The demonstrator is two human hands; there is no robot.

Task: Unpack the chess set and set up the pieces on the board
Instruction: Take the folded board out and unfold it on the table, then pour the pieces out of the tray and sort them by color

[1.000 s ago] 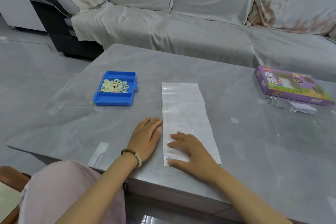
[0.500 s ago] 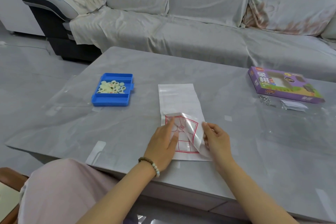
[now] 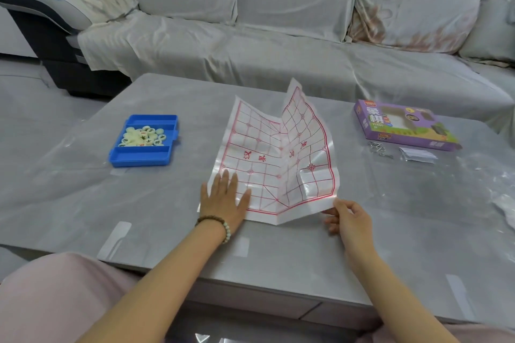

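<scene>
We note the paper board [image 3: 267, 159], a folded strip a second ago, now mostly open on the table [image 3: 156, 203]: left hand [image 3: 224, 202] flat on its near corner, right hand [image 3: 349, 218] pinching the raised flap's corner; pieces [image 3: 143, 136] still wait in the blue tray [image 3: 139, 158].

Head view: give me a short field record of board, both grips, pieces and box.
board: paper board, partly unfolded; left half flat on the table, right half raised along a crease
left: left grip, fingers straight, presses the board's near left corner
right: right grip pinches the board's near right corner
pieces: pale pieces heaped in the blue tray, left of the board; none on it
box: purple box far right, apart from the board
</scene>
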